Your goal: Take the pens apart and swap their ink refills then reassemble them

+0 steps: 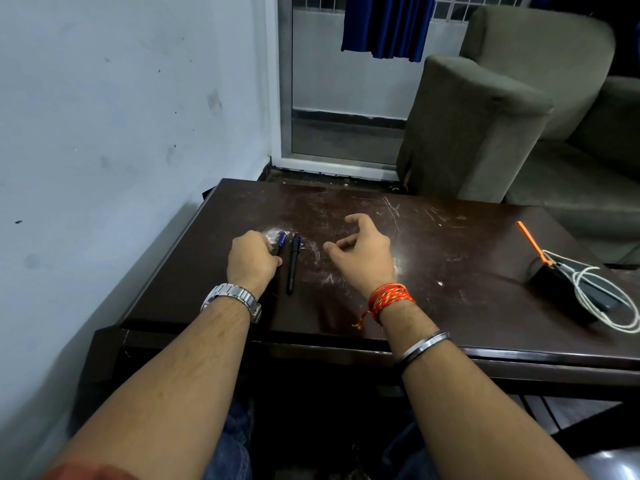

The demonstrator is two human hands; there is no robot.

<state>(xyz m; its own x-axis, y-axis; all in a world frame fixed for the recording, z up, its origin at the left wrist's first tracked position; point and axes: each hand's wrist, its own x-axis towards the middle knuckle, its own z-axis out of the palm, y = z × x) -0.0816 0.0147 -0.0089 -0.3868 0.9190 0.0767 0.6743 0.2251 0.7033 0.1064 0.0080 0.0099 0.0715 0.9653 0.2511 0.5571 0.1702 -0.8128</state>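
Looking at this one, it seems like the very start of the job, since both pens look fully assembled and nothing is unscrewed yet. The left hand (252, 258) is curled down over the blue pen (280, 241) near the middle of the frame, fingers wrapped on it, though the pen looks like it's lying on the table (433, 271) rather than lifted. Just to its right, close but apart, the black pen (293, 263) lies flat on the table, running up and down in the frame, with nobody touching it.

The right hand (360, 249) hovers right of the pens, fingers loosely spread and curved, holding nothing.

My guess is the step in hand is picking up the first pen. Next move probably needs that empty hand to come in and grab the other end of the blue one, so the two halves can be twisted apart. Can't tell where the joint is from here, it's too small.

Over at the right edge there's a black box (561, 299) with a white cable (588, 292), well apart from the action.
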